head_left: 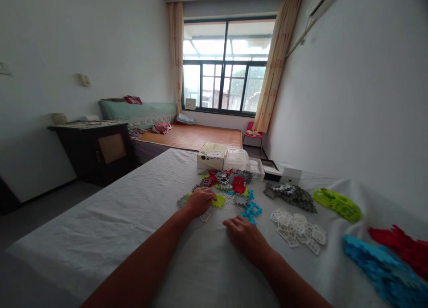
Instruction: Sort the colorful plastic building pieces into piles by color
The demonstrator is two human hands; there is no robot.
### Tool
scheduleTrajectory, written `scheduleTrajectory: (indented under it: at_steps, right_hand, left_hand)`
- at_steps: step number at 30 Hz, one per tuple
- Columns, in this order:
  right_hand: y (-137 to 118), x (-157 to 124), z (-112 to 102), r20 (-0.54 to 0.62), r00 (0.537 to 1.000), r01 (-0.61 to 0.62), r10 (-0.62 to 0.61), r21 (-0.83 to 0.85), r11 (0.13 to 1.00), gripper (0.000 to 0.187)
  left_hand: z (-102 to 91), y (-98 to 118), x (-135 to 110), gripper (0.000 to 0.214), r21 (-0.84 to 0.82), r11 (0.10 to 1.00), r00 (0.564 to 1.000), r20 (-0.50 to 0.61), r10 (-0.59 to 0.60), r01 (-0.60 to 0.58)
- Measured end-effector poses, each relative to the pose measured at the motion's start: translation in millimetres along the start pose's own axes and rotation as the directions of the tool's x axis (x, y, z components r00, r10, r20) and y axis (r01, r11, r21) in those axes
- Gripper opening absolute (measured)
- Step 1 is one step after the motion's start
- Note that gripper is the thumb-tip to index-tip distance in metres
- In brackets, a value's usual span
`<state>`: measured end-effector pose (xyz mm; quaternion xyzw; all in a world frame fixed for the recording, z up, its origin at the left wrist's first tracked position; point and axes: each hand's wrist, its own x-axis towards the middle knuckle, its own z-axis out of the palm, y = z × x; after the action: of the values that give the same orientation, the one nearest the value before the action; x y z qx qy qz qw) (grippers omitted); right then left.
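Note:
My left hand (199,202) reaches into a mixed pile of toy gear pieces. Its bent fingers are closed at the edge of a lime-green gear piece (218,201); the fingertips are partly hidden. My right hand (243,233) rests low on the white cloth with loosely bent fingers and nothing visible in it. Just beyond it are blue gear pieces (254,208). Grey gear pieces (241,200) and a red piece (238,184) lie farther back in the pile. A small white lattice piece (205,216) sits beside my left wrist.
To the right lie sorted heaps: white lattice pieces (294,227), grey gears (290,196), lime gears (337,204), blue pieces (381,265) and red pieces (401,245). A yellow box (210,156), clear plastic container (236,159) and black open box (270,170) stand behind the pile.

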<state>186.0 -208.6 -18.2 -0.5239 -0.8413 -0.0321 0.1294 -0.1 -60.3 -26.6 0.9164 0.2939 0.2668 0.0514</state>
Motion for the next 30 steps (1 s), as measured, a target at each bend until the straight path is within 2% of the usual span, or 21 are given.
scheduleTrajectory:
  at_steps: [3,5,7,9,11,13,15,18,20,23,25,30]
  right_hand:
    - [26.1,-6.7,-11.9,-0.098,0.973,-0.216,0.208,-0.084,0.973,0.029]
    - [53.5,-18.5,-21.6,-0.162,0.909,-0.407,0.383,-0.152,0.901,0.023]
    - [83.0,-33.9,-29.1,-0.177,0.841,-0.54,0.512,-0.201,0.817,0.021]
    - [107.4,-47.5,-32.3,-0.17,0.808,-0.589,0.564,-0.224,0.776,0.021]
    - [120.4,-53.7,-30.6,-0.21,0.806,-0.59,0.554,-0.207,0.781,0.022]
    - [118.0,-50.2,-25.5,-0.28,0.822,-0.546,0.496,-0.144,0.825,0.025]
    - [99.8,-39.7,-19.4,-0.305,0.861,-0.44,0.407,-0.047,0.897,0.029]
    - [50.6,-21.6,-13.0,-0.184,0.957,-0.213,0.225,0.084,0.974,0.029]
    - [13.7,-12.0,-12.2,-0.053,0.994,-0.087,0.094,0.12,0.989,0.03]
    - [-29.4,2.2,-12.8,0.1,0.992,0.064,-0.077,0.135,0.989,0.038]
    - [-44.3,13.8,-10.6,0.147,0.977,0.133,-0.153,0.138,0.981,0.041]
    - [-43.3,37.3,7.6,0.151,0.96,0.221,-0.237,0.113,0.969,0.049]
  left_hand:
    - [-1.5,1.1,-0.1,0.032,-0.003,1.0,1.0,0.009,-0.006,0.006]
    - [-2.0,1.3,-0.5,0.032,0.003,1.0,1.0,0.02,-0.017,0.017]
    - [-1.6,1.5,-1.0,0.031,0.007,1.0,0.999,0.028,-0.025,0.025]
    - [-0.6,1.6,-1.3,0.03,0.004,1.0,0.999,0.032,-0.029,0.029]
    - [0.7,1.6,-1.5,0.03,-0.004,1.0,0.999,0.036,-0.024,0.024]
    - [1.9,0.7,-1.9,0.03,-0.014,1.0,0.999,0.037,-0.022,0.023]
    - [3.4,-1.5,-2.7,0.03,-0.018,0.999,0.999,0.031,-0.033,0.034]
    - [6.2,-6.9,-4.5,0.03,-0.016,0.998,0.998,0.009,-0.061,0.061]
    - [8.1,-10.3,-5.4,0.029,-0.014,0.997,0.997,-0.008,-0.072,0.071]
    - [9.8,-13.3,-5.5,0.029,-0.015,0.996,0.996,-0.028,-0.086,0.086]
    - [10.0,-14.0,-5.3,0.031,-0.018,0.995,0.994,-0.039,-0.101,0.1]
    - [8.1,-14.9,-6.1,0.03,-0.013,0.991,0.99,-0.039,-0.135,0.135]
